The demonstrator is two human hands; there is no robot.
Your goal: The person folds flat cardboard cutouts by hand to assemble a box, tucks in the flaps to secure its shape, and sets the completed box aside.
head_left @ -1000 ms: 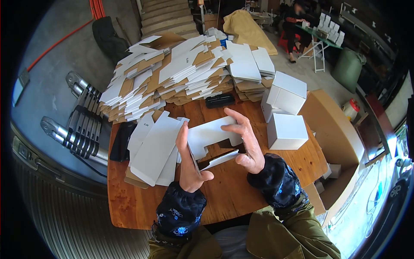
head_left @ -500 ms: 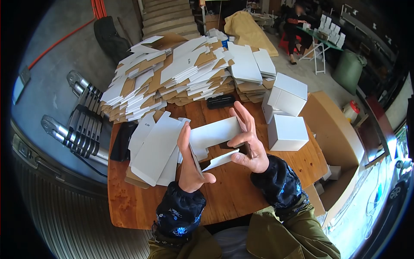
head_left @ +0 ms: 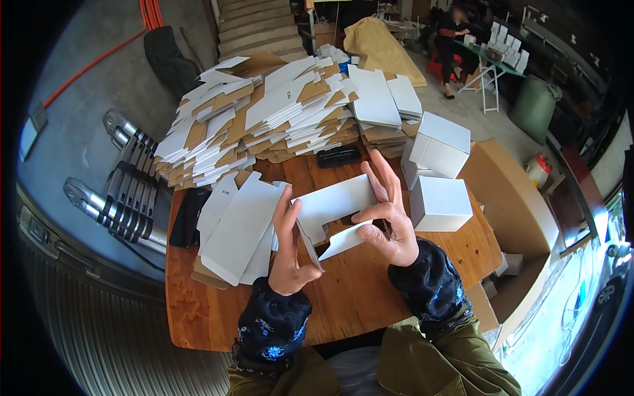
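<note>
A partly folded white cardboard box (head_left: 335, 200) is held between my two hands above the wooden table (head_left: 356, 297), its open side facing me and a front flap tilted. My left hand (head_left: 288, 247) supports its left side, fingers pointing up and thumb at the lower corner. On the right side, my right hand (head_left: 391, 228) grips the box, with the thumb by the front flap and the upper fingers raised behind. Part of the box's right side is hidden by that hand. Flat white box blanks (head_left: 241, 228) lie beside my left hand.
A large pile of flat blanks (head_left: 284, 99) covers the table's far side. Folded white boxes (head_left: 441, 203) stand at right, near a big open carton (head_left: 512, 218). Dark objects (head_left: 338, 156) lie on the table. Farther back, a person (head_left: 456, 39) sits by a green table.
The box and my right hand have shifted slightly right. My left hand's fingers have bent a little, and the left side flap stands farther from the palm.
</note>
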